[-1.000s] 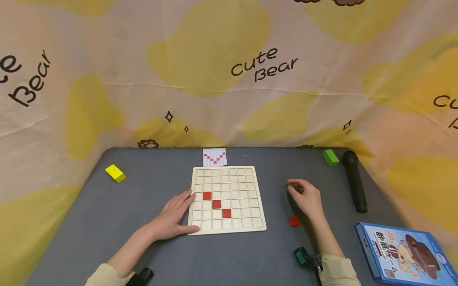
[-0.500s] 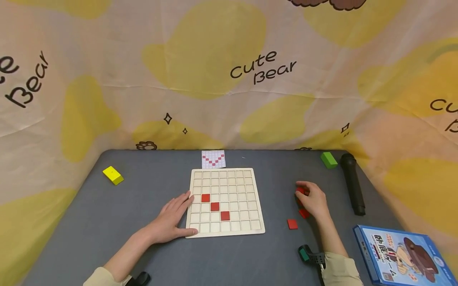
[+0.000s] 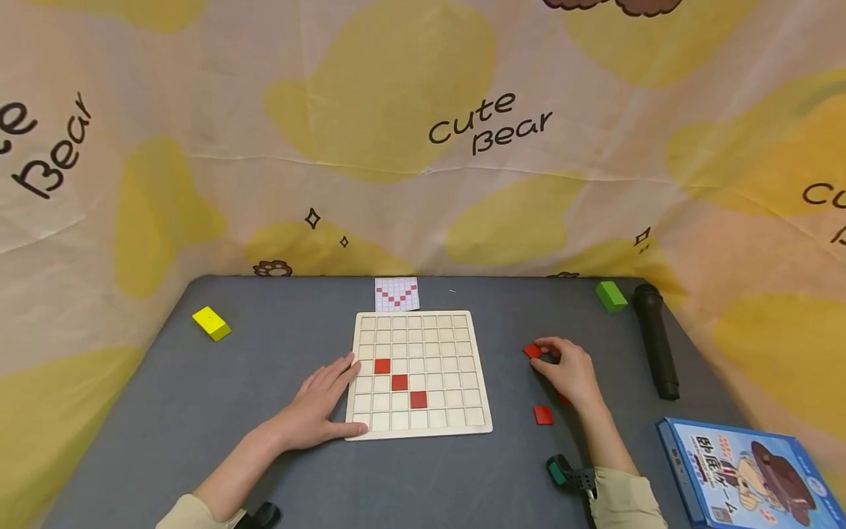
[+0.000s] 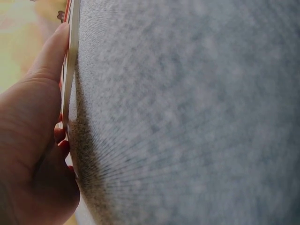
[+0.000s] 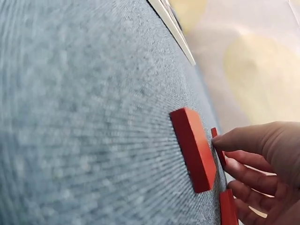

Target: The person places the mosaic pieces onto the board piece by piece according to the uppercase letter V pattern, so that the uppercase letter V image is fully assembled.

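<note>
- The held red tile [image 3: 532,351] is right of the board [image 3: 457,380], pinched between thumb and fingers of the right hand [image 3: 570,372].
- 2 loose red tiles [image 3: 543,416] lie near that hand, 1 partly hidden.
- 3 red squares [image 3: 399,382] run diagonally on the board.
- The left hand [image 3: 316,408], fingers extended, thumb apart, rests on its left edge.

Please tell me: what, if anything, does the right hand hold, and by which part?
The right hand pinches a red tile by its side nearest the palm; the opposite side sticks out.
</note>
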A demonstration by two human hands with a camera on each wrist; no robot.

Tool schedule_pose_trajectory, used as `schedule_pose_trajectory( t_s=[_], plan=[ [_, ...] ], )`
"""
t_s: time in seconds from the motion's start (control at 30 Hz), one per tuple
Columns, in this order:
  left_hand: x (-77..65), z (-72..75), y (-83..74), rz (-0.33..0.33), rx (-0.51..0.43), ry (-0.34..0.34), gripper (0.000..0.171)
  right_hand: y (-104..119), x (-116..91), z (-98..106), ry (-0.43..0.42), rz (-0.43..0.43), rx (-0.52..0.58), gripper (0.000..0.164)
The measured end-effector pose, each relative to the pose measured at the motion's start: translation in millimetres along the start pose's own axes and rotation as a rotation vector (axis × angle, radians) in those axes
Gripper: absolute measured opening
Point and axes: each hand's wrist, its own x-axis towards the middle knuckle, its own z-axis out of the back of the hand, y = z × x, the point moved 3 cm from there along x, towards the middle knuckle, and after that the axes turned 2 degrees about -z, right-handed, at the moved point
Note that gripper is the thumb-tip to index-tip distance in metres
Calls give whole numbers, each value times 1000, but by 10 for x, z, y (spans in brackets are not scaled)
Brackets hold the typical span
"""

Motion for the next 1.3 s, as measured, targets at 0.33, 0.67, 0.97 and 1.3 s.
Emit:
schedule_pose_trajectory(
  t_s=[0.33,0.67,0.97,1.3],
  plan=[
    [13,3,-11,-8,16,-11,100,39,30,-49,20,79,-6,35],
    [20,-1,-4,23,26,8,103,88,60,-86,2,74,0,32],
    [2,18,-6,7,37,-9,102,261,98,-220,32,69,67,32],
    [34,41,4,24,-3,-40,89,541,133,-404,86,90,177,33]
  ],
)
